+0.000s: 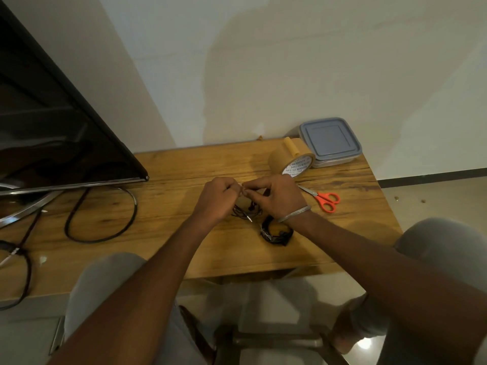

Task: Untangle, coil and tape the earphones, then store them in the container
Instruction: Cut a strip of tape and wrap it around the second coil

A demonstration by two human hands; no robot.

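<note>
My hands pinch the earphones (245,210) over the table (171,246).
The lidded container (330,139) sits at the far right corner, with the tape roll (287,159) just beside it. My left hand (214,198) and right hand (279,197) meet fingertip to fingertip, pinching the black cord. It hangs below in a loose tangle, and its plug (249,218) slants toward me and rightward.
</note>
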